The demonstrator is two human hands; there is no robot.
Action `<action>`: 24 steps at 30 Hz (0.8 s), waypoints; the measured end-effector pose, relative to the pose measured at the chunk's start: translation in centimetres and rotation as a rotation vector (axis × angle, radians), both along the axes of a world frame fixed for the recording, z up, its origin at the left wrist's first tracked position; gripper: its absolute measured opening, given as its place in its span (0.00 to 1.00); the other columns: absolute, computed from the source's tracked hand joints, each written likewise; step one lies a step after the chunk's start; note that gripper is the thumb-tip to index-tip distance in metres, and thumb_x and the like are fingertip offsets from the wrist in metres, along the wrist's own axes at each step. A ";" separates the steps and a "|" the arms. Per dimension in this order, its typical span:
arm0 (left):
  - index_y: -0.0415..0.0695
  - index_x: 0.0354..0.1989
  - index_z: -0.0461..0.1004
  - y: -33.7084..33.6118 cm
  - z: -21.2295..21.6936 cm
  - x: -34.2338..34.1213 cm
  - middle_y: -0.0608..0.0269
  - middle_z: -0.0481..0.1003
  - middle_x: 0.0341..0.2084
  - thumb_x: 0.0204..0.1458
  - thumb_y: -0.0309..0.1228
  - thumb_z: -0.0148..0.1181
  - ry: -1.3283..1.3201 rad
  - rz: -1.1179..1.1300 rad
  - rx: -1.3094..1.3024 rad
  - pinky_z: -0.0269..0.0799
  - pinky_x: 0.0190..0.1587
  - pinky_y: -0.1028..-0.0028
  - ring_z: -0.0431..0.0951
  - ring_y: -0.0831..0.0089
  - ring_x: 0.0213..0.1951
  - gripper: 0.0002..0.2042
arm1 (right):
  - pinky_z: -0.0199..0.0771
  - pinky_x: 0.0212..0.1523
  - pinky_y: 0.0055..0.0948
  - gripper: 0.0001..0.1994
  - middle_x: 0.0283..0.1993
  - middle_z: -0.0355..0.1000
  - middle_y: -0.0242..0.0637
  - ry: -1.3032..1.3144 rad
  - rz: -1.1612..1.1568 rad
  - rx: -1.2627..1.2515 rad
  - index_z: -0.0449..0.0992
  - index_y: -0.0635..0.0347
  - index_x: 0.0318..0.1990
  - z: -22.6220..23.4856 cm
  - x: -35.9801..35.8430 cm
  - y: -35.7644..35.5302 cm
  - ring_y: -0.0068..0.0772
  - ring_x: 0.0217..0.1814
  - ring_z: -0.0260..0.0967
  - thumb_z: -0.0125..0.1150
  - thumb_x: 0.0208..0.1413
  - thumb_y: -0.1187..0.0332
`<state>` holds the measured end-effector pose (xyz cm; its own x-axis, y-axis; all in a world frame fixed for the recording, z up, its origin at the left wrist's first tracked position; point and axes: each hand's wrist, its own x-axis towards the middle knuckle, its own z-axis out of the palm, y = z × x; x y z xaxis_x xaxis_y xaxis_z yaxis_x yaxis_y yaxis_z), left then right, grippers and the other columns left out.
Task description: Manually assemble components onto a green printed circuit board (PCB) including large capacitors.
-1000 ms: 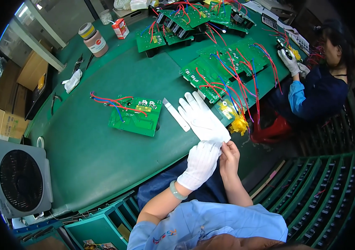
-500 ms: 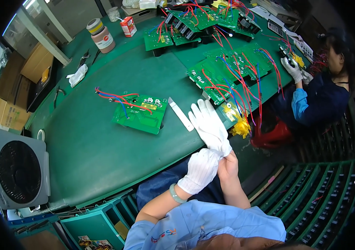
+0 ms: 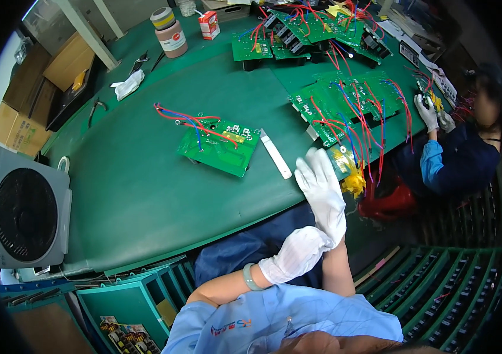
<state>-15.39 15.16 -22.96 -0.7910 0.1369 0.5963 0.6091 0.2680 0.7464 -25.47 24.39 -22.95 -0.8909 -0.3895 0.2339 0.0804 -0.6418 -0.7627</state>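
Note:
My left hand [image 3: 297,252], in a white glove and with a pale green bangle [image 3: 251,276] above its wrist, is closed on the cuff of my right hand's white glove [image 3: 334,223]. My right hand [image 3: 320,180] points away from me over the table's near edge, palm and fingers stretched out, holding nothing. Left of its fingertips lies a slim white tool with a grey pointed tip [image 3: 275,156], perhaps a knife. Beyond the tool a green circuit board [image 3: 222,154] with red and blue wires lies flat on the green table mat [image 3: 139,194].
Wired circuit boards [image 3: 304,109] lie at right, with more stacked behind [image 3: 304,29]. Yellow tape [image 3: 354,182] hangs at the edge. A bottle [image 3: 171,38], red carton [image 3: 209,25], pliers [image 3: 94,111] and grey fan [image 3: 25,206] stand or lie around. A gloved co-worker [image 3: 469,138] sits right.
My left hand has moved along the right glove's cuff toward the wrist, and the cuff now covers more of it. The whole view has shifted slightly.

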 end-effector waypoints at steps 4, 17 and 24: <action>0.41 0.34 0.74 -0.1 -0.3 1.6 0.57 0.74 0.29 0.46 0.22 0.58 -0.050 -0.078 0.003 0.72 0.35 0.66 0.75 0.57 0.32 0.06 | 0.53 0.66 0.42 0.41 0.68 0.50 0.50 0.059 -0.188 0.250 0.45 0.67 0.68 1.5 1.8 -1.2 0.46 0.69 0.51 0.57 0.57 0.52; 0.40 0.32 0.76 -10.5 4.0 -0.9 0.58 0.77 0.33 0.49 0.23 0.59 -0.221 -0.003 -0.100 0.73 0.41 0.69 0.77 0.64 0.35 0.03 | 0.71 0.51 0.30 0.18 0.53 0.70 0.44 0.146 -0.378 0.702 0.69 0.66 0.55 2.0 -2.4 -6.3 0.34 0.55 0.69 0.56 0.56 0.74; 0.35 0.49 0.71 -25.2 5.9 -5.9 0.54 0.75 0.42 0.54 0.33 0.60 -0.318 0.825 -0.026 0.72 0.46 0.71 0.76 0.69 0.42 0.17 | 0.74 0.31 0.33 0.23 0.36 0.70 0.41 1.072 -0.487 1.686 0.68 0.62 0.51 1.9 -6.5 -9.0 0.36 0.38 0.71 0.60 0.50 0.60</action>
